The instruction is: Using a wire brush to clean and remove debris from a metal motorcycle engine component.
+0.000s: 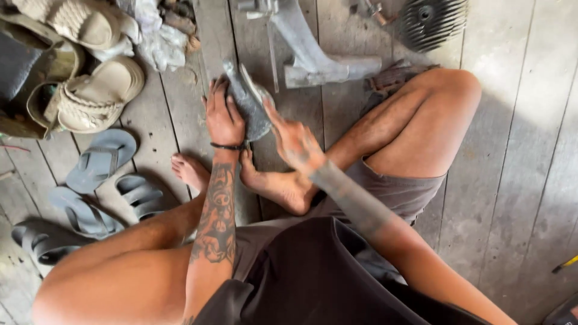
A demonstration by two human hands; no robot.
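I sit cross-legged on a wooden plank floor (518,150). My left hand (223,117) grips a grey, grimy metal part (248,102) and holds it upright in front of my feet. My right hand (292,139) is blurred and rests flat against the right side of that part, fingers stretched toward it. Whether it holds a cloth or a tool I cannot tell. My left forearm carries dark tattoos and a black wristband.
A grey cast metal housing (313,57) lies just beyond the part. A finned round metal piece (430,21) sits at the top right. Beige sandals (90,90) and grey flip-flops (99,159) lie at left, with rags (159,36) above.
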